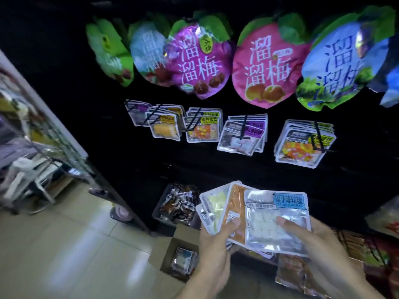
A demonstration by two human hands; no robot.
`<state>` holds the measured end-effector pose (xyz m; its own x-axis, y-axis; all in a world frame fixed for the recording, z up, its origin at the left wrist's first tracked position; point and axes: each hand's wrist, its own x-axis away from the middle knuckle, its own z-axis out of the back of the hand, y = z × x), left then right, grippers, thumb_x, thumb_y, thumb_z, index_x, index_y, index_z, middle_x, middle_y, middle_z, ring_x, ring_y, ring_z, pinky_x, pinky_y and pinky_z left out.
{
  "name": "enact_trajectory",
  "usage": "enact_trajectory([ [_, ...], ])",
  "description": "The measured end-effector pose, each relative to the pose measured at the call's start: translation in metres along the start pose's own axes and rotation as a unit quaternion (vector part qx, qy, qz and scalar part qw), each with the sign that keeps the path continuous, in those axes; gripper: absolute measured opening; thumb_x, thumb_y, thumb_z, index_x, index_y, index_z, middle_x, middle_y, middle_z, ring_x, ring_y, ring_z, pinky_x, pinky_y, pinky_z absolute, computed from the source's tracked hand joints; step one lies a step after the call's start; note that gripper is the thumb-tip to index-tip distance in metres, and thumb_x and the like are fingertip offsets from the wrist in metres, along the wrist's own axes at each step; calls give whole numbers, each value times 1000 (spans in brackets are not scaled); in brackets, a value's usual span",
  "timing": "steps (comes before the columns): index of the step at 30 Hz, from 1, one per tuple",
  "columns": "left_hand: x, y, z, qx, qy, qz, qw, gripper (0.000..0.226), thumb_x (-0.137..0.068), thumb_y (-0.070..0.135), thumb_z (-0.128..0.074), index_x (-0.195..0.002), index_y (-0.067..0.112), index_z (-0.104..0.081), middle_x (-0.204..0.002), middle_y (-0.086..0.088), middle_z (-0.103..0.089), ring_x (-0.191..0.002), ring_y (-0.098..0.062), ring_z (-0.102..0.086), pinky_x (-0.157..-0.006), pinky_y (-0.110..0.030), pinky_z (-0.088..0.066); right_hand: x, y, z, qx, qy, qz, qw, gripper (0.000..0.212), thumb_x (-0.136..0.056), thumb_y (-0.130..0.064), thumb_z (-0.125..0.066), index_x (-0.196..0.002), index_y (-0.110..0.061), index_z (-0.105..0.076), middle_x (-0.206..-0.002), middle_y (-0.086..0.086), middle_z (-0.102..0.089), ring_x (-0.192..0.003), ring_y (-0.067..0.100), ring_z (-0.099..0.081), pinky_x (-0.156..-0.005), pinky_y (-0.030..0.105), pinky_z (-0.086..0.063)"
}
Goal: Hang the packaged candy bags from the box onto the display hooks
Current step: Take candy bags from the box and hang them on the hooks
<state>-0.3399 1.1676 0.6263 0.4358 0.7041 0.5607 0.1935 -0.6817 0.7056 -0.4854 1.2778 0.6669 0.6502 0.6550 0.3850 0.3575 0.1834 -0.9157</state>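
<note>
Dark display wall (138, 169) ahead, hung in two rows. Top row: big fruit-shaped plum bags (269, 65), green, pale blue, purple, pink and blue, with large white or dark characters and green leaf tops. Lower row: five black display hooks (244, 128) carrying stacks of small clear-windowed candy bags (302, 145), silver-edged, with yellow or purple label strips; orange-and-yellow pieces behind some windows, white pieces behind others. Tan tiled floor (64, 244) at lower left, beside a blurred shelf unit (43, 130).

On the floor below the hands, open brown cardboard box (166, 249) with more silver packets inside; behind it a black bin (170, 203) of dark wrapped sweets.

Low in the middle, in front of the wall and above the box, fanned handful of packets (226, 208): silver backs, one with pale yellow contents, one orange. Frontmost, coconut candy bag (278, 221): flat, square, silver border, clear window full of white cubes, blue label with dark characters at top right, small white strip at left.

Left hand (212, 249) gripping the fan from below, fingers (234, 223) curled, thumb pressed on the orange packet. Right hand (319, 240) blurred, thumb laid across the coconut bag's window, remaining fingers hidden behind it, pinching the bag.
</note>
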Motion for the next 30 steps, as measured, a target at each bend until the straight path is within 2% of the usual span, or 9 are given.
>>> enact_trajectory([
  [4,8,13,16,-10,-10,-22,1000,56,-77,1,-83,-128,10,-61,-72,0,-76,-61,-15,-73,-57,-31,-60,-8,14,-18,-17,-15,-14,1000,85,-51,-44,-99,-127,-19,-70,-121,4,-76,-116,35,-69,-111,61,-42],
  [6,11,15,19,-18,-24,-28,999,67,-68,8,-88,-129,13,-62,-90,-6,-80,-77,-21,-78,-64,-32,-61,-10,19,-18,-27,-13,-20,999,96,-47,-49,-100,-132,-19,-67,-128,6,-72,-120,38,-66,-112,63,-40],
  [10,9,11,15,-25,-44,-14,999,96,-45,25,-102,-132,17,-63,-116,-14,-77,-103,-34,-75,-85,-48,-61,-5,8,-14,-64,-49,-11,997,63,-62,-23,-87,-121,-8,-71,-114,14,-77,-111,41,-70,-107,60,-47],
  [13,3,-7,4,-34,-72,3,997,82,-54,15,-90,-132,17,-64,-117,-15,-77,-107,-36,-73,-86,-49,-60,1,-3,10,-61,-73,-2,995,75,-59,-35,-96,-123,-6,-69,-117,15,-76,-110,38,-72,-103,56,-51],
  [17,9,-39,-41,-42,-95,15,994,65,-65,7,-79,-129,6,-66,-100,-12,-81,-82,-24,-79,-64,-36,-62,3,-16,67,-36,-38,4,999,42,-82,-14,-73,-123,-10,-69,-116,10,-77,-109,30,-73,-93,44,-56],
  [19,14,-54,-68,-44,-84,17,995,61,-66,7,-78,-126,8,-67,-97,-11,-81,-81,-25,-79,-71,-38,-58,1,-19,100,-49,0,11,999,33,-88,-14,-71,-121,-14,-72,-115,5,-78,-109,23,-73,-95,41,-54],
  [24,18,-86,-113,-48,-35,1,998,80,-59,15,-88,-134,22,-63,-114,-11,-78,-113,-36,-70,-102,-55,-52,-22,-37,183,-60,141,48,987,10,-97,-27,-67,-103,-28,-76,-102,-18,-78,-103,4,-70,-96,37,-48],
  [28,32,-108,-143,-50,-11,11,999,66,-67,9,-86,-129,16,-64,-111,-15,-78,-113,-39,-68,-103,-56,-51,-52,-59,216,38,124,151,980,13,-100,-29,-64,-108,-31,-74,-107,-17,-77,-105,3,-71,-97,31,-51],
  [30,41,-117,-155,-63,6,7,998,53,-77,2,-80,-126,13,-63,-103,-17,-79,-103,-38,-72,-90,-49,-57,-68,-69,222,76,106,173,976,12,-101,-26,-64,-106,-33,-73,-104,-19,-77,-99,-1,-71,-94,29,-54],
])
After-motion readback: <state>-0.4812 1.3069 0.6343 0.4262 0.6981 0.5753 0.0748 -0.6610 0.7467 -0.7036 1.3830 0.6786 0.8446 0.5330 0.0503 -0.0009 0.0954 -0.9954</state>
